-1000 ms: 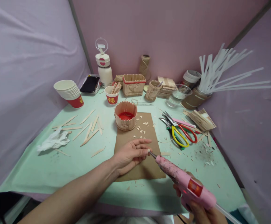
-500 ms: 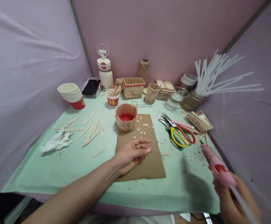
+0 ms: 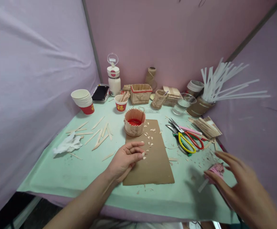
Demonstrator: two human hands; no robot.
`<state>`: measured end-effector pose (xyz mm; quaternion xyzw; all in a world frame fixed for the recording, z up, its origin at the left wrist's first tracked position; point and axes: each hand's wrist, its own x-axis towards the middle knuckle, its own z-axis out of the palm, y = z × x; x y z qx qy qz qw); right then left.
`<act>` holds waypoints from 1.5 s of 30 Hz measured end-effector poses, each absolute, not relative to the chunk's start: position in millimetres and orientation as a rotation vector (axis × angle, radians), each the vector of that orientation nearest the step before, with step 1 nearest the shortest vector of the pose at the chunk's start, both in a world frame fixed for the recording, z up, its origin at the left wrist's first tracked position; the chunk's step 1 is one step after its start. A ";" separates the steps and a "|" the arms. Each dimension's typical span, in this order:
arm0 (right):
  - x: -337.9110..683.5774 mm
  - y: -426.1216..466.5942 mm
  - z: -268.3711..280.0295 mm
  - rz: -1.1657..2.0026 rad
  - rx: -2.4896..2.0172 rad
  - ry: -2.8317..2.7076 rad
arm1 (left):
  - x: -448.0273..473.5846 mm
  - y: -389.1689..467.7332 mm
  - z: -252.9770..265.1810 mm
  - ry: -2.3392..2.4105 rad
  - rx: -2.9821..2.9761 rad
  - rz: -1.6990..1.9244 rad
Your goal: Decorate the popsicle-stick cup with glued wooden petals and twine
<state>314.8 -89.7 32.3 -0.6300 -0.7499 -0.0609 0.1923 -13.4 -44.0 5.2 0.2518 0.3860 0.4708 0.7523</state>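
My left hand [image 3: 126, 159] hovers over the brown cardboard sheet [image 3: 152, 171], thumb and forefinger pinching a small pale wood chip [image 3: 143, 154]. Beyond it, a round cup of wooden sticks with a jagged rim and red inside [image 3: 135, 122] stands on the cardboard's far end. More little wood chips [image 3: 150, 137] are scattered right of that cup. At the right, my right hand [image 3: 240, 181] has its fingers spread around and above a pink glue gun [image 3: 216, 171] lying on the table; the hand covers part of it.
Scissors [image 3: 187, 141] and pruning shears lie right of the cardboard. Loose sticks [image 3: 102, 135] and a crumpled tissue [image 3: 68, 143] are at the left. Paper cups [image 3: 83, 100], a bottle [image 3: 114, 84], a stick basket [image 3: 141, 95], a water cup [image 3: 183, 103] and glue sticks [image 3: 214, 84] line the back.
My right hand has let the glue gun down onto the table and spread its fingers. My left hand still pinches the chip, slightly nearer the chips on the cardboard. The view has shifted a little.
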 end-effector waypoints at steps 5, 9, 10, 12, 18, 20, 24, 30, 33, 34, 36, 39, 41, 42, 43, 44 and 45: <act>215.0 1.9 83.9 0.065 -1.142 -2.468 | -22.9 -41.8 2.7 1.000 0.643 1.222; 155.7 60.7 89.6 0.168 -0.838 -2.750 | -30.0 -40.1 -0.3 1.104 0.765 1.377; 146.6 70.4 87.3 0.190 -0.817 -2.803 | -31.9 -39.9 -0.6 1.126 0.792 1.399; 134.4 84.4 80.8 0.243 -0.835 -2.882 | -35.3 -39.3 0.3 1.165 0.837 1.433; 120.6 103.6 71.0 0.421 -0.859 -2.890 | -42.9 -26.8 10.3 1.333 0.971 1.535; 118.0 106.0 74.8 0.497 -0.879 -2.819 | -47.0 -19.2 13.1 1.393 1.068 1.599; 115.9 104.9 83.0 0.710 -0.895 -2.636 | -56.9 -7.5 21.5 1.518 1.295 1.687; 115.7 96.4 78.9 0.994 -0.886 -2.410 | -63.5 -3.6 37.2 1.641 1.619 1.608; 113.5 94.2 76.2 1.153 -0.879 -2.285 | -63.9 -1.8 40.5 1.661 1.709 1.515; 112.7 94.1 75.5 1.207 -0.882 -2.234 | -64.2 -0.9 41.1 1.667 1.729 1.489; 111.4 94.6 73.7 1.282 -0.893 -2.148 | -65.1 1.5 42.2 1.682 1.769 1.445; 110.1 96.6 69.8 1.349 -0.911 -2.073 | -68.2 6.5 44.2 1.719 1.840 1.385; 109.4 97.8 67.4 1.416 -0.925 -2.009 | -71.1 10.5 46.1 1.731 1.892 1.341; 109.1 98.2 66.4 1.450 -0.933 -1.974 | -72.6 12.7 47.5 1.728 1.918 1.322; 108.9 98.3 65.7 1.481 -0.939 -1.937 | -74.2 14.8 49.1 1.724 1.946 1.308; 108.8 98.3 65.2 1.510 -0.946 -1.901 | -75.7 16.9 51.0 1.719 1.977 1.294; 108.7 98.1 64.8 1.536 -0.952 -1.868 | -77.1 19.0 53.2 1.717 2.010 1.278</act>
